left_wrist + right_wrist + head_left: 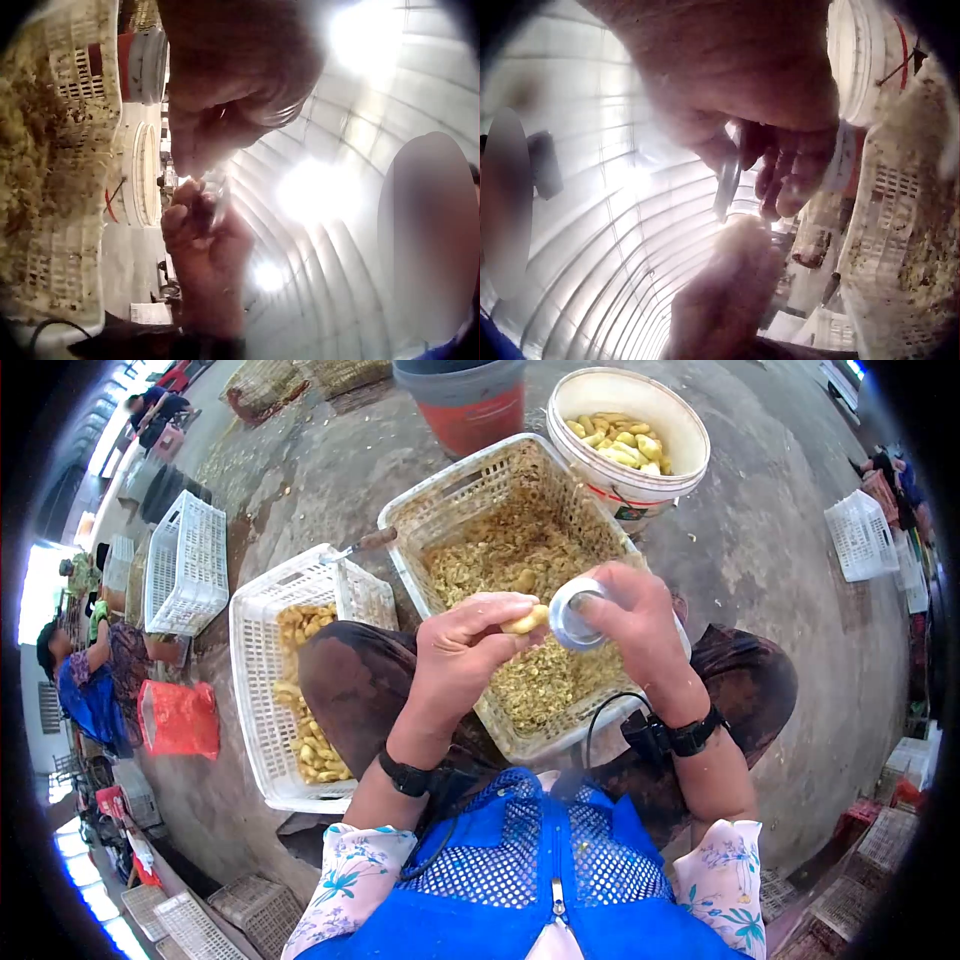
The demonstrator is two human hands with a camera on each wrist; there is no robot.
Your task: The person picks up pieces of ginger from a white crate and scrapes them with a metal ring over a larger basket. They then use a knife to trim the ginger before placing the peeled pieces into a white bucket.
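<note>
Both hands angled inward, left pinching yellow piece.

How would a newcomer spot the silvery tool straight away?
In the head view, find the central crate, which holds pale scraps. Above it, the right hand grips the tool, close to the piece in the left hand. The tool is silvery with a round rim, whereas the piece is yellow.

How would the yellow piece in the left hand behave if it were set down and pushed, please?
The yellow piece is probably stiff, since it juts from the left hand without visible sagging. Being small beside the hand, it is likely light. Its lumpy, elongated outline suggests it may wobble rather than roll freely.
</note>
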